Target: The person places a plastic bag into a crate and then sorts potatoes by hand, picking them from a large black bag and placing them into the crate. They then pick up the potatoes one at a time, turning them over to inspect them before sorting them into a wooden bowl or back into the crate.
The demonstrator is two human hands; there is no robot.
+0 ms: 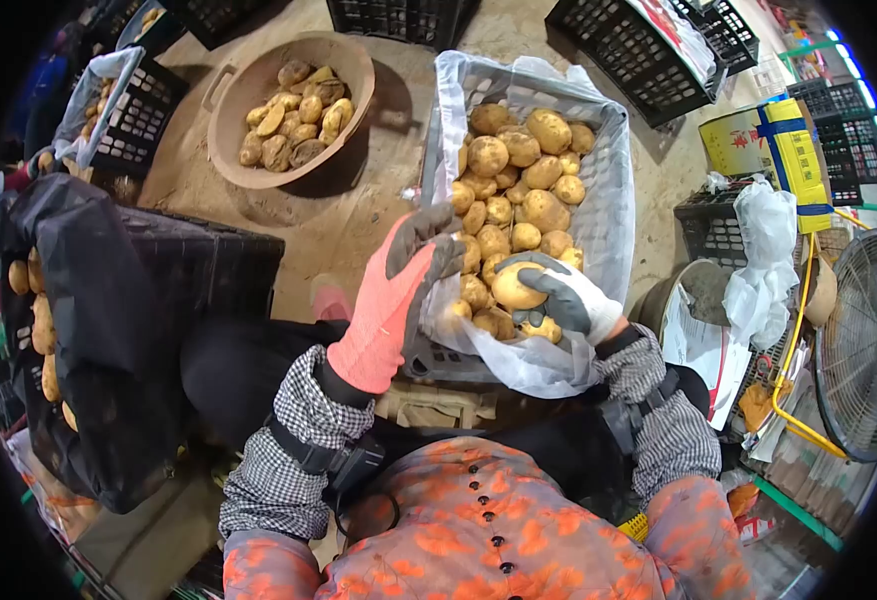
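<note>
My right hand (570,300), in a white glove with a grey coating, is closed around a yellow-brown potato (516,286) above the near end of a lined crate (613,200). A smaller potato (541,328) shows just below those fingers. My left hand (403,270) wears a pink glove with a grey coating. It hovers at the crate's left edge, fingers stretched out and apart, with nothing visible in it. Many potatoes (546,212) lie heaped in the crate, on thin white plastic sheeting (538,372) that hangs over the near rim.
A round brown tub (228,150) of cut or rough potatoes stands at the upper left. Black crates (628,60) surround the floor (378,165). A dark plastic bag (98,330) covers the left side. At right are a large fan (856,345) and a yellow box (796,165).
</note>
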